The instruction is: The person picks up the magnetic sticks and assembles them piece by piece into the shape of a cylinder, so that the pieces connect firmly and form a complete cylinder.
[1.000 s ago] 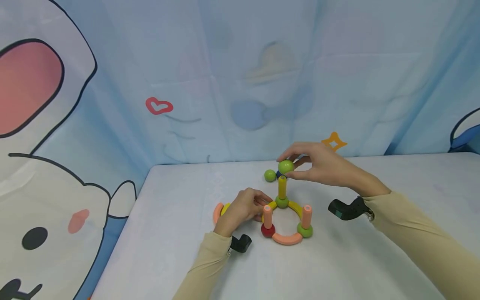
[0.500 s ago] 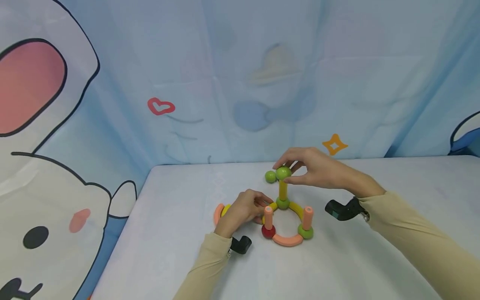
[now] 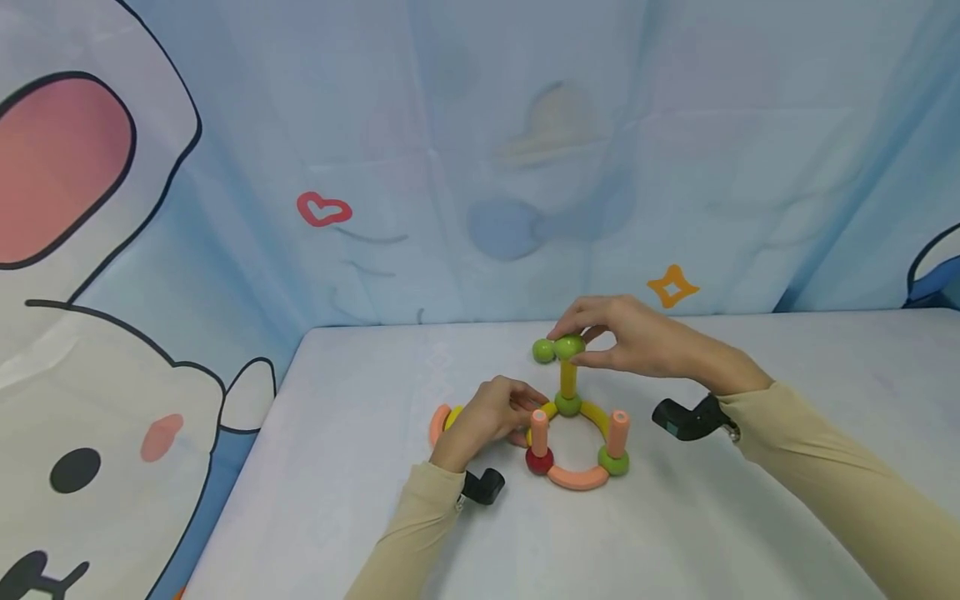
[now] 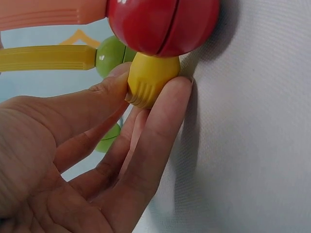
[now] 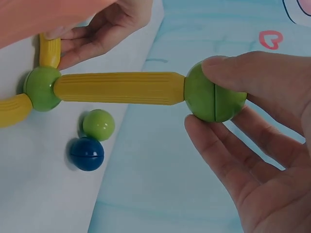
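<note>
A ring of curved rods and balls lies on the table, with upright rods on it. My right hand (image 3: 645, 342) pinches a green ball (image 5: 209, 97) between thumb and fingers; it sits against the top end of an upright yellow rod (image 5: 121, 88). That rod's foot meets another green ball (image 3: 568, 405). Low on the ring's left side, my left hand (image 3: 491, 417) pinches a curved yellow rod (image 4: 151, 77), which joins a red ball (image 4: 163, 24). Salmon rods stand on the red ball and on the front-right green ball (image 3: 613, 461). A salmon curved rod (image 3: 577, 478) closes the front.
Behind the ring, a loose green ball (image 5: 98, 124) and a dark blue ball (image 5: 87, 154) lie near the table's far edge. Left of the left hand are a salmon curved piece (image 3: 437, 425) and a yellow one (image 3: 452, 417), partly hidden. A printed blue curtain (image 3: 450, 167) hangs behind.
My right hand has lowered the green ball onto the top of the yellow rod and stays there over the last half second. The left hand keeps its hold on the ring.
</note>
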Tool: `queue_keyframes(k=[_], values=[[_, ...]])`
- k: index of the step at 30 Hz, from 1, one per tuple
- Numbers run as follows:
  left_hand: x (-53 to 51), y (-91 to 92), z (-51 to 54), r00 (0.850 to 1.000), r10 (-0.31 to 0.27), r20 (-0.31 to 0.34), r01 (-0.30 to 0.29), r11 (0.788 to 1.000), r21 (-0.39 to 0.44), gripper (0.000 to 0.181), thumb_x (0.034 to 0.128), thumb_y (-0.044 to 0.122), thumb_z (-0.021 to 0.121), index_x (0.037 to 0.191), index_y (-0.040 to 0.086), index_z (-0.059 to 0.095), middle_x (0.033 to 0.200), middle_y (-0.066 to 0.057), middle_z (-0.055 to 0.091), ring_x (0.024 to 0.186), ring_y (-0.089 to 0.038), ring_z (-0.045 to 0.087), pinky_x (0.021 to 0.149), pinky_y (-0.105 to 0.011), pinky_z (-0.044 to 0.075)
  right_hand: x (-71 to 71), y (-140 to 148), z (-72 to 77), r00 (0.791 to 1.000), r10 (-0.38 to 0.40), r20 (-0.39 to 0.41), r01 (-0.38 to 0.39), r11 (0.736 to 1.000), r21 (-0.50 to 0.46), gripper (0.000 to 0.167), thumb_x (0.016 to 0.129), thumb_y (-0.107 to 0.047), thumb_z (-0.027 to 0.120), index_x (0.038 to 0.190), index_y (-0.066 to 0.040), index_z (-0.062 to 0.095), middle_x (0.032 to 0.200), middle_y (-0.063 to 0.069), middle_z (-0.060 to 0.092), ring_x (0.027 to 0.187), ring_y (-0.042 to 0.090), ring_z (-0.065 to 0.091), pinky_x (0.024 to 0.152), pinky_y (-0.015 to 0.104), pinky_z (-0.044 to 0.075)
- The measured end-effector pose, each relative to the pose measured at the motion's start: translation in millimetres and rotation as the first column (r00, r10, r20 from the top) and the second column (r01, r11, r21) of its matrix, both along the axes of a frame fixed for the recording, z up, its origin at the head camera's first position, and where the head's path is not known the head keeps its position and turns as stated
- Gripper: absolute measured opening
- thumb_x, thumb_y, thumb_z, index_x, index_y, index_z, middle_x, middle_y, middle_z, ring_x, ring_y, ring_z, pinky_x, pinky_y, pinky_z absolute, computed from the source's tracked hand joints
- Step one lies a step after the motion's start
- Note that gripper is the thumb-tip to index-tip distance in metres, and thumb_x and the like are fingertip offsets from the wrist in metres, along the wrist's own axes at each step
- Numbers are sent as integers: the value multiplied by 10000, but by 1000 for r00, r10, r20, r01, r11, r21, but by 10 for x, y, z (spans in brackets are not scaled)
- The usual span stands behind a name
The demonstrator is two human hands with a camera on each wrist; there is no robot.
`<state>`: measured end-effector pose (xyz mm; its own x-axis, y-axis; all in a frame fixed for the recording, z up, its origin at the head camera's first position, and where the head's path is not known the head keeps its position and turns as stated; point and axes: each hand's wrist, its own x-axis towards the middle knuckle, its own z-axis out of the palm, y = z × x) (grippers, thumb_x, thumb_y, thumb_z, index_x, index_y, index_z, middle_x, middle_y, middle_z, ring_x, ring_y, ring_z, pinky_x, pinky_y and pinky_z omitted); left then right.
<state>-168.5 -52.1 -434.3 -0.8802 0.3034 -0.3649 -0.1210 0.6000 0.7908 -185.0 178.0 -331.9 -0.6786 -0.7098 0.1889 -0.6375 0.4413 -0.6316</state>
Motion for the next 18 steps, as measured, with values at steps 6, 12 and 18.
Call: queue_keyframes(k=[6,12,18], values=[[13,-15,1,1000,4,4,-4,1000,11,238,963,47,752,1195,92,778,955,-1,683,611,-141,674,615,-247,591,2,-19,23,999,5,-33,-4,999,34,321,877,58,802,1176,-54,765,1173,26,673,1069,228,680,905,349,604],[13,-26,10,1000,4,-5,-4,1000,5,236,963,44,750,1192,92,780,957,-4,685,623,-140,679,640,-243,591,-9,-20,24,1000,-25,-7,26,999,19,402,936,-80,795,1323,-83,687,1291,44,630,1124,229,664,971,435,575],[24,-12,-13,1000,9,-9,-9,1000,-7,236,957,41,758,1189,80,780,932,-5,676,636,-126,669,633,-231,589,-111,57,-65,992,-124,30,127,984,-123,322,1090,-178,587,1403,-104,593,1414,83,547,1242,287,584,1021,565,479]])
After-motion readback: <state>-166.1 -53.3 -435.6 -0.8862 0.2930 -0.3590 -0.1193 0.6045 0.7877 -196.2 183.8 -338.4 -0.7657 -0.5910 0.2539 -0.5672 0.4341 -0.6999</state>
